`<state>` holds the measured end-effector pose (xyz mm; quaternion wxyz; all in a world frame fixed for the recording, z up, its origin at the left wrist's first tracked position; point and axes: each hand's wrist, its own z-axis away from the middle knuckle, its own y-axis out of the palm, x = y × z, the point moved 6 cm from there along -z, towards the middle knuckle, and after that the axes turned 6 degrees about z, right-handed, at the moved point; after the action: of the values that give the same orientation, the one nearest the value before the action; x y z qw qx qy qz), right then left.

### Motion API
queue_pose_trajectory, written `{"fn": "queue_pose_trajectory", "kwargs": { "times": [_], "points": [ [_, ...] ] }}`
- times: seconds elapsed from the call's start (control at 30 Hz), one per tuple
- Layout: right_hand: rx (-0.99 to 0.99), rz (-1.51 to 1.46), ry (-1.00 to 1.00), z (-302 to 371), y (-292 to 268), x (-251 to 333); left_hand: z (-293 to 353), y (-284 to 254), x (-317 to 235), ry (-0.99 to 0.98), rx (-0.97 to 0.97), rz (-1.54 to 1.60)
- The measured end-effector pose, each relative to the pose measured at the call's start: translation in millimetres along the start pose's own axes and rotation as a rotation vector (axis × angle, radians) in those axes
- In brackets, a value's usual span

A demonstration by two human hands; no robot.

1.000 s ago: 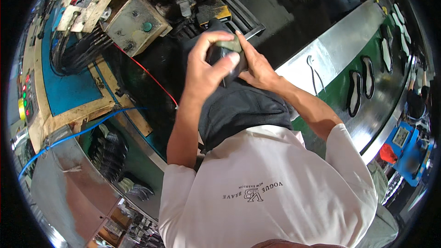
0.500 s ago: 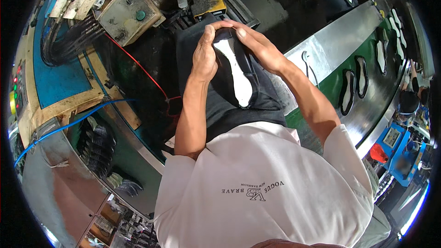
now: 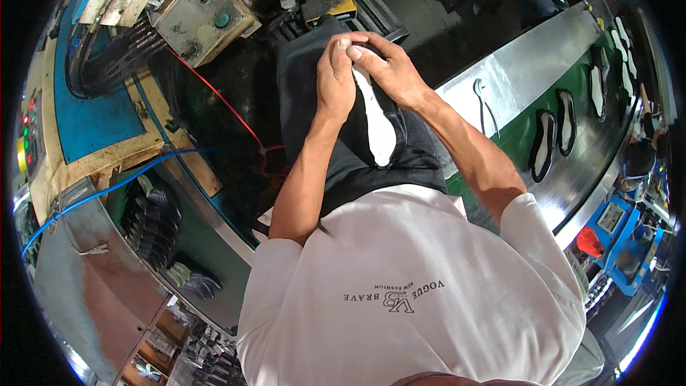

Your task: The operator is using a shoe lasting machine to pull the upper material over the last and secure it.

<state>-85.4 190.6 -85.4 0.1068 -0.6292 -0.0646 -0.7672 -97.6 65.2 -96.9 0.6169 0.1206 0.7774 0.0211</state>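
A black shoe upper with a white sole-shaped board [image 3: 381,136] lies bottom up across my lap, its narrow end toward me. My left hand [image 3: 334,84] is wrapped round the left side of its far end. From the other side, my right hand [image 3: 394,77] closes over the same end, with its fingers curled over the top. Both thumbs meet on the board near that end. My hands hide the far end of the shoe and most fingertips.
A pincer-like tool [image 3: 484,106] rests on the metal ledge at right. Beyond it, several black shoe uppers [image 3: 543,144] lie on a green belt [image 3: 516,132]. Ahead stand a control box [image 3: 204,14] and machine parts. Stacked dark shoes [image 3: 153,225] are at left, beside a blue hose [image 3: 121,186].
Both hands have closed in over the shoe's far end. My right hand shifted left and its thumb came onto the board, so less of the white board shows.
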Motion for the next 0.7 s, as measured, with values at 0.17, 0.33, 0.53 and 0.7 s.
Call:
{"fn": "queue_pose_trajectory", "kwargs": {
  "times": [0.17,0.33,0.53,0.7],
  "points": [
    [0.027,-0.064,-0.019,-11,-14,-22,7,4,23,-0.368,0.045,0.448],
    [0.01,-0.01,-0.106,-15,-18,-29,8,7,10,-0.08,0.112,-0.042],
    [-0.016,-0.048,-0.09,-16,-21,-38,5,11,15,-0.051,0.167,-0.123],
    [-0.038,-0.097,-0.06,-22,-22,-53,2,10,18,-0.002,0.228,-0.225]
  ]
}}
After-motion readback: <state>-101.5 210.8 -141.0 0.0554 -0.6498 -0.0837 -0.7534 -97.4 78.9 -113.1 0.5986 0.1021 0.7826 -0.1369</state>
